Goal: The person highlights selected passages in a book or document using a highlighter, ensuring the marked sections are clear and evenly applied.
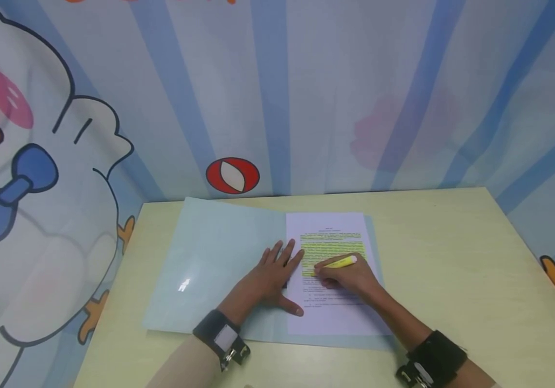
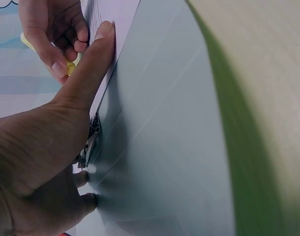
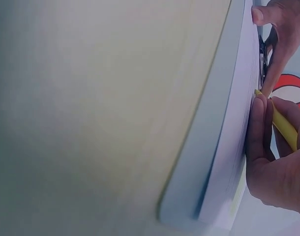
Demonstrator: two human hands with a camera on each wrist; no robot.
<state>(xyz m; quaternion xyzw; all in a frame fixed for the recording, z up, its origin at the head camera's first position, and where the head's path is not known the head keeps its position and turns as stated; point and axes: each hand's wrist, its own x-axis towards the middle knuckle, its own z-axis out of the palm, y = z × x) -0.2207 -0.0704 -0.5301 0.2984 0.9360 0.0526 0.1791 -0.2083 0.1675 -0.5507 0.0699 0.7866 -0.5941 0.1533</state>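
Observation:
A printed sheet [image 1: 338,320] lies on the right side of an opened light-blue folder [image 1: 219,242]. Yellow highlighting covers the upper lines of its text, and the lower lines are plain. My right hand [image 1: 350,275] pinches a yellow highlighter [image 1: 341,262], its tip at the lower end of the highlighted lines. In the right wrist view the highlighter [image 3: 284,129] sits between thumb and fingers, tip against the paper. My left hand [image 1: 270,277] rests spread across the folder's middle, thumb and fingertips on the sheet's left edge. A metal clip [image 2: 92,135] shows under it in the left wrist view.
The folder lies on a pale wooden table [image 1: 452,258]. Behind the table hangs a striped blue cloth [image 1: 316,108] with cartoon figures. Each wrist wears a black strap; the left strap [image 1: 216,334] is close to the folder's front edge.

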